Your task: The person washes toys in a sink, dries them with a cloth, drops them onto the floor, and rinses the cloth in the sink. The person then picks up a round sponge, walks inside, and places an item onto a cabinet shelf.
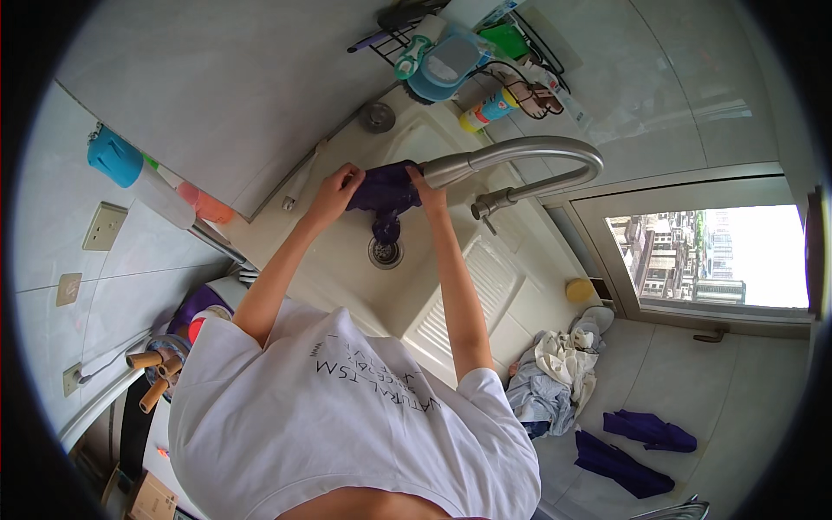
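Observation:
A dark purple cloth [389, 185] is stretched between my two hands above the basin of a cream laundry sink [331, 260]. My left hand [343, 185] pinches its left edge, and my right hand [428, 190] grips the right edge beneath the head of a metal faucet [546, 144]. The cloth's lower end hangs in a bunch over the metal drain [386, 255]. Whether water is running cannot be made out.
A ribbed washboard [468, 292] is part of the sink's right side. Beyond it lie piled light clothes [559, 370] and two purple cloth pieces [650, 431]. A wire rack [383, 49] with brushes and bottles stands behind the sink. A yellow round item [578, 290] sits on the rim.

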`<action>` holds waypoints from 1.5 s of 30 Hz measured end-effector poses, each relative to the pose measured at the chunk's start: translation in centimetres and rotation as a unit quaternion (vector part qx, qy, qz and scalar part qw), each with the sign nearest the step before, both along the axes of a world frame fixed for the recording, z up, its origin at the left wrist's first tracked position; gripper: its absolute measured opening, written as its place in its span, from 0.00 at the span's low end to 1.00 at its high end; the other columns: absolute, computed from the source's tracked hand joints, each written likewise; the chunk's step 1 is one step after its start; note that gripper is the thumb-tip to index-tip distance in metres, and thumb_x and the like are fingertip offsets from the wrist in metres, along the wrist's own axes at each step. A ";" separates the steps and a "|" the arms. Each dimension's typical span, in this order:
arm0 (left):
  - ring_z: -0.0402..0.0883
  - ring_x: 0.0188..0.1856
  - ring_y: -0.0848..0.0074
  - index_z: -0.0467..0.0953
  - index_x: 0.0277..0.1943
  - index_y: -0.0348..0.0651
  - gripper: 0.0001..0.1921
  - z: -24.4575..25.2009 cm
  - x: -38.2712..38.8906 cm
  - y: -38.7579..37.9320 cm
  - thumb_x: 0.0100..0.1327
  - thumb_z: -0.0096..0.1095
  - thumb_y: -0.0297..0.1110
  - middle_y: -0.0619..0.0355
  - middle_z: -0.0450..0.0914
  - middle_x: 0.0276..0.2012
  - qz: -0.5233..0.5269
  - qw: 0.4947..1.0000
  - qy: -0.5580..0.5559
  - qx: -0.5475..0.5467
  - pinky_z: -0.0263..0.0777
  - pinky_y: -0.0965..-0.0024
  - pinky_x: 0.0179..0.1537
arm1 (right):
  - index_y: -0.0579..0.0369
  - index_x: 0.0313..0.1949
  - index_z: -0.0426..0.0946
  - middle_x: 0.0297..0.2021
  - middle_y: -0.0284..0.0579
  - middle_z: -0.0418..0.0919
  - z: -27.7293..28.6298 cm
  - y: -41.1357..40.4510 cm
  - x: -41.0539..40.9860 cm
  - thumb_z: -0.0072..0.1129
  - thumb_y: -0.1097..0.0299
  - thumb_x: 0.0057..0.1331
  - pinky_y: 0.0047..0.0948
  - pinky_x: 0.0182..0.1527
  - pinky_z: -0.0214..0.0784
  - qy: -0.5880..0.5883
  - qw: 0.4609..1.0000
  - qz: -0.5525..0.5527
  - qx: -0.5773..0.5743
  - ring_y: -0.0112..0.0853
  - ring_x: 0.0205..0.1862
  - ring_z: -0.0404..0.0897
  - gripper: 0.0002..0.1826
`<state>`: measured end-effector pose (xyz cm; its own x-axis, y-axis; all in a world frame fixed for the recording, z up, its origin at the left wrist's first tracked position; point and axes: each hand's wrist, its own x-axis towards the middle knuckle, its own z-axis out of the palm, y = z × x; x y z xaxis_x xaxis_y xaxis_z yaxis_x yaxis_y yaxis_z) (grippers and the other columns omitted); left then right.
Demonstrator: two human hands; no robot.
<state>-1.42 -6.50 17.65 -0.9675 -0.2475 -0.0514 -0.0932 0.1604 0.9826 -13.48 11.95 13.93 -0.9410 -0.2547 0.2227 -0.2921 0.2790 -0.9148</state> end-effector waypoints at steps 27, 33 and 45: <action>0.74 0.45 0.70 0.67 0.48 0.43 0.17 -6.1 -1.1 4.4 0.64 0.46 0.45 0.56 0.72 0.43 -0.004 0.627 -0.370 0.686 0.68 0.62 0.48 | 0.55 0.23 0.70 0.18 0.35 0.69 1.4 -4.7 3.2 0.53 0.65 0.59 0.25 0.25 0.63 -0.383 0.881 -0.109 -0.255 0.24 0.19 0.70 0.10; 0.75 0.31 0.72 0.70 0.38 0.41 0.09 -12.8 -3.5 8.2 0.60 0.50 0.37 0.59 0.73 0.27 -0.027 0.874 -0.019 0.485 0.70 0.72 0.40 | 0.57 0.17 0.69 0.16 0.33 0.67 1.5 -3.7 5.7 0.55 0.64 0.57 0.21 0.22 0.56 -0.356 0.928 -0.038 -0.101 0.20 0.18 0.66 0.14; 0.75 0.24 0.70 0.69 0.32 0.33 0.10 -20.6 -9.1 10.6 0.59 0.46 0.33 0.53 0.75 0.26 -0.002 0.671 -0.201 0.713 0.71 0.70 0.31 | 0.58 0.12 0.65 0.12 0.30 0.61 10.1 1.3 12.5 0.54 0.62 0.60 0.23 0.19 0.43 -0.365 0.930 0.021 -0.049 0.17 0.16 0.56 0.21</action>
<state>-10.50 4.10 -2.98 -0.8045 0.3346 -0.4908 -0.4002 -0.9159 0.0317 -0.98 13.23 24.07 -0.8405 -0.3065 -0.4468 0.4072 0.1865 -0.8941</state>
